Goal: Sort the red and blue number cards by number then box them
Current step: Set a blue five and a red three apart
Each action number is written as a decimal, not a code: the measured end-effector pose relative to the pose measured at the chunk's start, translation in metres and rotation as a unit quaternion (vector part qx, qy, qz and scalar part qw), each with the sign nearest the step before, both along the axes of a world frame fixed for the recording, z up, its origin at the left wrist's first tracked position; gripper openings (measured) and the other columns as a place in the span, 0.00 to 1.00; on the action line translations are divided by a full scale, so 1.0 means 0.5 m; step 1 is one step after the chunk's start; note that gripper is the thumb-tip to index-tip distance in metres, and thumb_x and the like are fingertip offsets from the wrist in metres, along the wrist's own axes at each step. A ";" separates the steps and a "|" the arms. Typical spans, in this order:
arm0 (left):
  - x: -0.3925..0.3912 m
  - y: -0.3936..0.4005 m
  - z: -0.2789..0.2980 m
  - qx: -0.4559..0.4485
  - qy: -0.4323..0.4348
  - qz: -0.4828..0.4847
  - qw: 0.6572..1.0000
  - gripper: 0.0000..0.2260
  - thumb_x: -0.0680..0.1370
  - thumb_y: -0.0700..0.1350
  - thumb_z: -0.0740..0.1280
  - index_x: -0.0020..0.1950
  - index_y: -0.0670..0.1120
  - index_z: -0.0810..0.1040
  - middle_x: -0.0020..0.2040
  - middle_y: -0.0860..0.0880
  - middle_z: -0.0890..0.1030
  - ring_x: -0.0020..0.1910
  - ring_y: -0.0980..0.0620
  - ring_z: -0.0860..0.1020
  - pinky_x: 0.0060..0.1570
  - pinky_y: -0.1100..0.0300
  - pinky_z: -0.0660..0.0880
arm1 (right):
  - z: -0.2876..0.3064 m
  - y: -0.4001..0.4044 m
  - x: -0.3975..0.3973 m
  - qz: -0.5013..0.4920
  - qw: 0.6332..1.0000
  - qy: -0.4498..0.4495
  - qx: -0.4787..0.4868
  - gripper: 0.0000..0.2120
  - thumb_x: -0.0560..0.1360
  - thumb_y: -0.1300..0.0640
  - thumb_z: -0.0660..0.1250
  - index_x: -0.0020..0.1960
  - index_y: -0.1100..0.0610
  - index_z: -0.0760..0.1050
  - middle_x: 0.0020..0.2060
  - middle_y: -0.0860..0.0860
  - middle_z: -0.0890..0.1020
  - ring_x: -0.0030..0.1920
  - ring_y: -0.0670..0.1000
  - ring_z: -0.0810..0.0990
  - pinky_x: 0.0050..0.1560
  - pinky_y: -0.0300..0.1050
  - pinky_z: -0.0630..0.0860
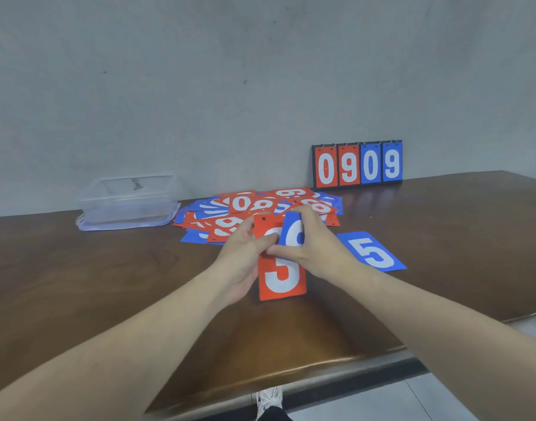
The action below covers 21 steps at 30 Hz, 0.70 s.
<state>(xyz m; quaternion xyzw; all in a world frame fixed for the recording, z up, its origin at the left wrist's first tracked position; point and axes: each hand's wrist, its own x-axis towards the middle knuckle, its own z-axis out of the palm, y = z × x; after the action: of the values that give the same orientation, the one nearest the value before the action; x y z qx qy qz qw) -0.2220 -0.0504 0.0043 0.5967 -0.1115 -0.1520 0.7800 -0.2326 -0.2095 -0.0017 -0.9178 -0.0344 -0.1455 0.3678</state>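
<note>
Holding a red card (265,227) in the left hand (242,256) and pinching a blue card (294,230) in the right hand (313,250), the person likely compares numbers above a red 3 card (281,279) on the tabletop (108,284). A blue 5 card (371,252) lies apart, probably starting another group. The unsorted pile (254,211) sits just behind, the clear box (128,202) waits at its left, and a scoreboard stand (357,165) leans on the wall.

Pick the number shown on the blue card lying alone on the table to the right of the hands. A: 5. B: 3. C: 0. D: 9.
A: the lone blue card lying flat on the table, just right of the right hand, shows a white 5.
</note>
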 end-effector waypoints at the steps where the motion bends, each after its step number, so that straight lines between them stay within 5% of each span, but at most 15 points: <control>1: 0.001 0.002 0.000 0.011 0.003 0.000 1.000 0.12 0.80 0.41 0.68 0.59 0.55 0.75 0.52 0.48 0.86 0.54 0.42 0.84 0.58 0.40 0.79 | 0.004 0.001 0.001 -0.038 0.997 -0.016 -0.064 0.39 0.68 0.33 0.74 0.69 0.49 0.63 0.67 0.49 0.73 0.65 0.50 0.75 0.60 0.50 0.79; 4: -0.003 0.004 0.000 0.043 0.007 0.013 0.999 0.13 0.81 0.46 0.68 0.64 0.56 0.73 0.49 0.51 0.87 0.48 0.46 0.86 0.51 0.45 0.82 | 0.009 0.005 -0.001 -0.092 0.974 -0.054 -0.199 0.41 0.68 0.26 0.68 0.68 0.53 0.65 0.69 0.50 0.72 0.69 0.52 0.69 0.69 0.54 0.69; 9: -0.011 0.013 -0.004 0.029 0.031 0.032 0.999 0.16 0.82 0.47 0.67 0.69 0.54 0.71 0.56 0.48 0.84 0.50 0.46 0.86 0.52 0.44 0.82 | 0.013 0.021 -0.018 -0.094 0.975 -0.072 -0.186 0.35 0.70 0.27 0.66 0.65 0.52 0.68 0.61 0.48 0.77 0.61 0.50 0.76 0.58 0.49 0.76; 14: -0.005 0.048 -0.005 0.014 0.018 0.067 0.997 0.08 0.83 0.42 0.64 0.60 0.52 0.77 0.49 0.48 0.87 0.48 0.46 0.86 0.49 0.48 0.82 | 0.031 0.011 -0.027 -0.091 0.995 -0.023 0.021 0.15 0.81 0.39 0.60 0.56 0.51 0.68 0.51 0.48 0.78 0.49 0.49 0.77 0.39 0.42 0.69; 17: 0.004 0.072 -0.011 0.021 0.033 0.104 0.994 0.08 0.83 0.43 0.65 0.60 0.52 0.77 0.47 0.50 0.87 0.46 0.48 0.86 0.47 0.50 0.82 | 0.045 0.004 -0.017 -0.105 0.984 0.061 0.132 0.12 0.82 0.48 0.56 0.57 0.54 0.72 0.54 0.53 0.79 0.52 0.51 0.77 0.43 0.43 0.70; 21: 0.009 0.094 -0.018 0.038 0.048 0.132 0.989 0.10 0.83 0.42 0.63 0.62 0.51 0.77 0.49 0.49 0.87 0.46 0.48 0.86 0.47 0.49 0.83 | 0.040 0.002 0.004 -0.078 0.960 0.170 0.209 0.07 0.78 0.48 0.67 0.51 0.51 0.75 0.61 0.51 0.79 0.60 0.55 0.79 0.56 0.52 0.79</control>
<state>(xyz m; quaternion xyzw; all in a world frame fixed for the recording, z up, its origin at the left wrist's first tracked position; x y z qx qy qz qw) -0.2177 -0.0035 -0.0048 0.6271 0.0116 -0.0808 0.7747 -0.2306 -0.2084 0.0184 -0.8313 0.1318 -0.0192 0.5397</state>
